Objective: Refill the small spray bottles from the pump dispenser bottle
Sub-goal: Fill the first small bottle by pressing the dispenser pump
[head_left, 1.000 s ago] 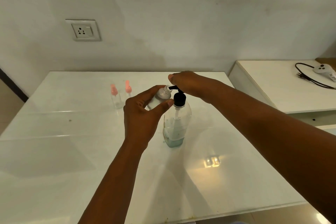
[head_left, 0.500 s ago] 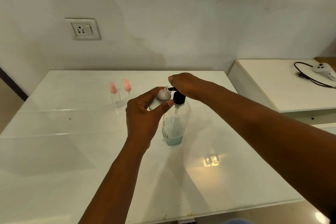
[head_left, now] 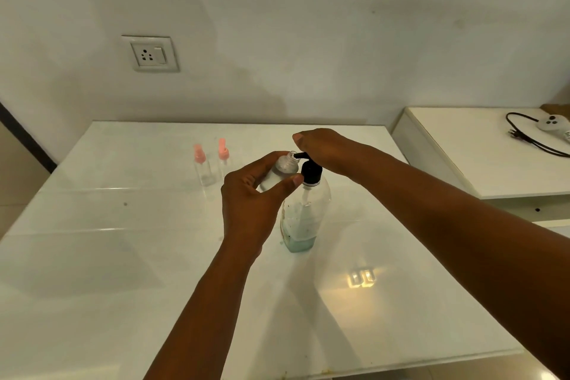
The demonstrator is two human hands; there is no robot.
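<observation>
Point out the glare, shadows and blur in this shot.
Head view: a yellowish lamp reflection glares on the glossy table; soft arm shadows fall toward the camera; the two pink-capped bottles look blurred; table edges bow with wide-angle distortion.

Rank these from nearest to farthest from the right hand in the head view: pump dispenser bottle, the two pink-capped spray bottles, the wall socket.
1. Pump dispenser bottle: directly under the right hand.
2. Pink-capped spray bottles: on the table, to the left.
3. Wall socket: on the wall, far left.

Clear pump dispenser bottle with black pump, pale teal liquid; 2 clear spray bottles, pink caps; white table.
</observation>
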